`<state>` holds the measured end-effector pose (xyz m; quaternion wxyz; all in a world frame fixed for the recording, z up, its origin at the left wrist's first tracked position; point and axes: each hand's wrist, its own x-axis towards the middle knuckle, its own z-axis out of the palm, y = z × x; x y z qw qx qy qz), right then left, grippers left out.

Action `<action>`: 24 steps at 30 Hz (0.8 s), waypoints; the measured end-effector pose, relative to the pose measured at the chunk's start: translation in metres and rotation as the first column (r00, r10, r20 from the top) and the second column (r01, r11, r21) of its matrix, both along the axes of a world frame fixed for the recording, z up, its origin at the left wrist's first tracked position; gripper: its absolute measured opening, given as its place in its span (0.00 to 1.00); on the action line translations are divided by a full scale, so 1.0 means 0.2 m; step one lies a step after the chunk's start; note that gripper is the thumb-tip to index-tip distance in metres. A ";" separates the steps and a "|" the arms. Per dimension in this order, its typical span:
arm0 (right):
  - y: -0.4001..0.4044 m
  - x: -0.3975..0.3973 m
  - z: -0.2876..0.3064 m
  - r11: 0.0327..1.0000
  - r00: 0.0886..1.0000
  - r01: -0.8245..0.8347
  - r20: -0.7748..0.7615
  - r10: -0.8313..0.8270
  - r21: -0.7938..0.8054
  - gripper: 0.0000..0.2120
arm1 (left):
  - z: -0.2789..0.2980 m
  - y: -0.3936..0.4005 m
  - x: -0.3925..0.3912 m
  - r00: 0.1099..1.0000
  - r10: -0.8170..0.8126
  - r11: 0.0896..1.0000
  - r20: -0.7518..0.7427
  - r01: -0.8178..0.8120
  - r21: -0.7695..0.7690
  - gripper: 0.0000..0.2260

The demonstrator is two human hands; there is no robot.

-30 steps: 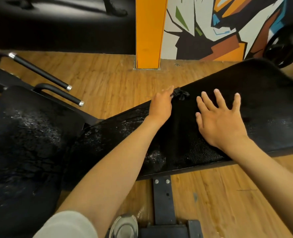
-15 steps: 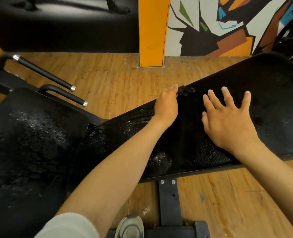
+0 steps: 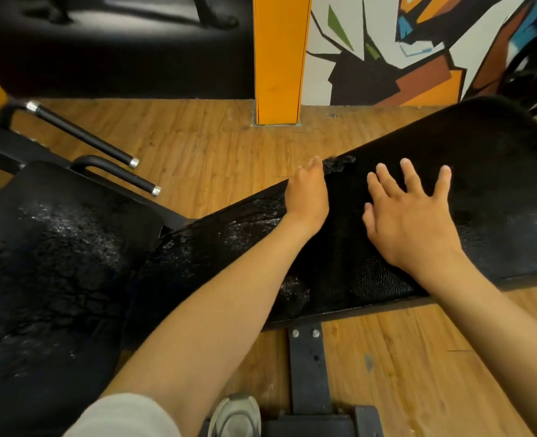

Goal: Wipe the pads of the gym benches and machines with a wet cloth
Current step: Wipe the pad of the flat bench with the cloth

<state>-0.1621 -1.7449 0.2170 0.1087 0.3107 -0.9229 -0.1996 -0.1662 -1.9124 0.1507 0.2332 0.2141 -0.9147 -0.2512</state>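
Observation:
A long black bench pad [image 3: 497, 171] slants across the middle, wet and shiny at its left part. A black cloth [image 3: 339, 241] lies over the pad, hard to tell from it; its bunched corner pokes out at the far edge. My left hand [image 3: 308, 197] grips that part of the cloth at the pad's far edge, fingers curled over it. My right hand [image 3: 409, 222] lies flat on the cloth and pad, fingers spread. A second black pad [image 3: 56, 263], wet and cracked, fills the left.
Two black handles with metal caps [image 3: 81, 137] stick out behind the left pad. An orange pillar [image 3: 278, 58] stands on the wood floor at the painted wall. A weight plate [image 3: 532, 70] is at far right. The bench's steel frame [image 3: 306, 367] and my shoe [image 3: 234, 414] are below.
Both hands stay at the same spots on the pad. The view has drifted slightly, so the bench sits a little further right and lower.

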 end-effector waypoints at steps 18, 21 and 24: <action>0.00 0.01 0.01 1.000 1.000 -0.003 0.023 0.004 -0.023 0.29 | -0.01 0.04 0.05 0.999 -0.038 0.999 -0.037 0.038 -0.005 0.14; 0.00 0.02 0.02 0.999 0.998 -0.019 0.062 0.022 -0.037 0.29 | -0.05 0.19 0.27 0.994 -0.099 0.995 -0.035 0.098 -0.031 0.22; 0.01 0.02 0.04 0.990 0.992 -0.056 0.105 0.070 -0.132 0.28 | -0.09 0.34 0.53 0.985 -0.158 0.987 -0.072 0.156 -0.044 0.25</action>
